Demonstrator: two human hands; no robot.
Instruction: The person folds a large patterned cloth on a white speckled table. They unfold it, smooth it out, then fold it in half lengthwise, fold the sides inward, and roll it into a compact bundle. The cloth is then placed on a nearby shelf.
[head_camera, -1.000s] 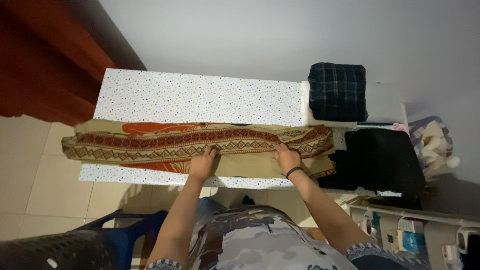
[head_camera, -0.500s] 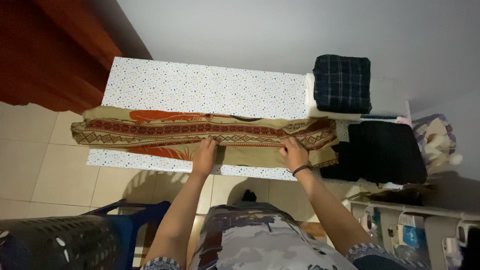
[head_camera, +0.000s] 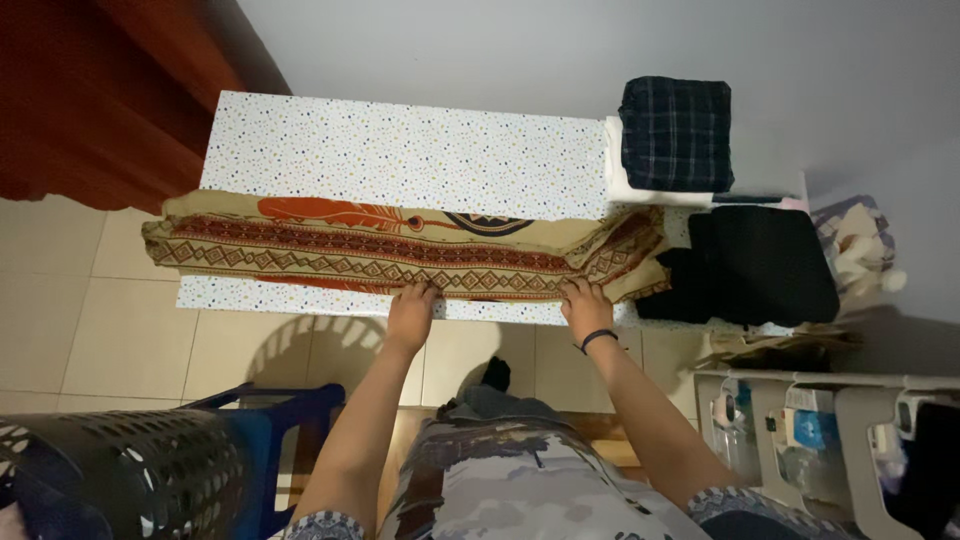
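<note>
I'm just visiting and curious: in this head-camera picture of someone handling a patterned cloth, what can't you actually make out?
- Head view: the fingertips of the left hand and right hand lie on the patterned cloth; whether they pinch it is unclear.
- The cloth's right end is bunched against the black garment.
- The black basket is cut off by the frame's lower edge.
- Items in the shelf bins are too small.

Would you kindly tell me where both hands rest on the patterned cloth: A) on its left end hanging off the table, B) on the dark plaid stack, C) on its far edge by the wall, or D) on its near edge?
D: the left hand and right hand both press the near edge of the patterned cloth on the speckled table.
</note>
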